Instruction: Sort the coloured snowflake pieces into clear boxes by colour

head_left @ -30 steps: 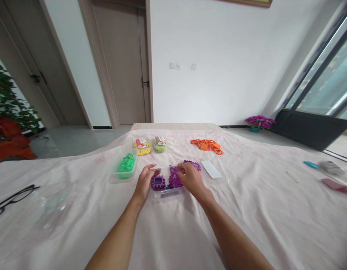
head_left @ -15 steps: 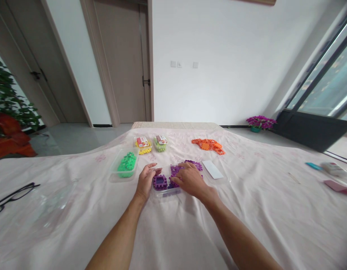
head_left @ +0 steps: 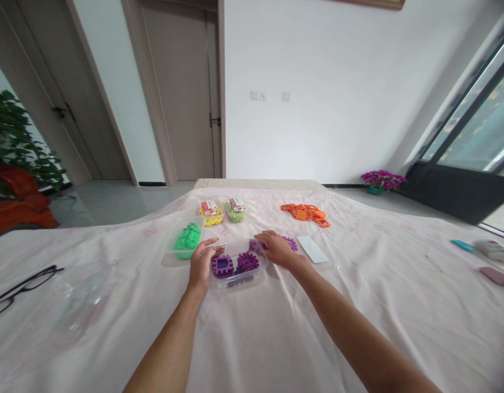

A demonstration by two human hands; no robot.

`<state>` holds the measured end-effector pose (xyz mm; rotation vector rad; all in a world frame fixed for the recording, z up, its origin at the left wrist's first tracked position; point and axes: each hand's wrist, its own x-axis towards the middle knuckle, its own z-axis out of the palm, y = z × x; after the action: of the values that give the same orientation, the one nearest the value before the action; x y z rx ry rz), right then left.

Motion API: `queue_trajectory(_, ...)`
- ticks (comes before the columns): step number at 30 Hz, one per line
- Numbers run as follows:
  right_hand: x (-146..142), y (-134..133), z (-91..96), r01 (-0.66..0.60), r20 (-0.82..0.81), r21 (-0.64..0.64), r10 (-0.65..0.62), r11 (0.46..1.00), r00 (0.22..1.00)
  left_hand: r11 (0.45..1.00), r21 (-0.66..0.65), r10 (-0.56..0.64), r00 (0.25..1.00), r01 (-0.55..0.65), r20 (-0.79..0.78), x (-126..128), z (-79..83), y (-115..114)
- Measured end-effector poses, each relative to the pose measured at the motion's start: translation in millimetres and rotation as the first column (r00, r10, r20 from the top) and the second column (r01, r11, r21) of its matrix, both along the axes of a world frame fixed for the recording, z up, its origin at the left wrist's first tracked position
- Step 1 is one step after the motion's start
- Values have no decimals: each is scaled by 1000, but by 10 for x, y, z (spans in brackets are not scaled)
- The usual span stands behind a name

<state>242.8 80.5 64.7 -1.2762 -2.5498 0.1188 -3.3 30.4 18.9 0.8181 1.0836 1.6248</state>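
Note:
A clear plastic box (head_left: 235,283) stands on the cloth in front of me, holding purple toothed building pieces (head_left: 247,262) and a square purple frame (head_left: 222,265). Dark blue bits show beneath them. My left hand (head_left: 202,262) is closed on the box's left rim, thumb at the far corner. At the far right corner, my right hand (head_left: 274,248) has its fingers bent over purple pieces lying just beyond the box. Its fingertips are partly hidden. A purple strip (head_left: 292,243) sticks out to the right of that hand.
Left of the box stands an open tub (head_left: 168,257) of green pieces (head_left: 189,240). Behind are labelled packs of yellow (head_left: 211,213) and light green pieces (head_left: 235,211). Orange pieces (head_left: 305,214) lie far right of centre; a white card (head_left: 312,249) is nearer. Glasses (head_left: 27,286) lie left.
The right hand has moved out of the box to its far right side, uncovering the purple pieces inside. The left hand, still on the rim, and the box have shifted slightly left.

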Motion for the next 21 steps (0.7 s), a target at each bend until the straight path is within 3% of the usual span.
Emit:
queue_trajectory(3,-68,0,-52,23,106,12,-25,1000,994,1000,-4,-5,1000,5,-10,10,-8,2)
queue_trajectory(6,-91,6,-104,36,111,49,-41,998,993,1000,-18,-14,1000,13,-23,7,-28,18)
queue_trajectory(9,-66,10,-125,71,4,77,-72,994,997,999,-24,-25,999,24,-34,-3,-40,29)
queue_trajectory(11,-29,5,-87,166,-116,106,-153,980,981,999,-22,-32,999,32,-40,-5,-40,27)
queue_trajectory(15,45,-73,141,413,-378,56,-363,909,852,998,-6,-57,997,57,-55,15,-42,13)
queue_trajectory(18,34,-243,374,344,-464,-99,-349,934,814,997,4,-73,995,74,-71,55,-56,7)
queue_trajectory(21,-62,-477,548,231,-387,-189,-289,954,876,996,6,-83,993,83,-86,95,-70,5)
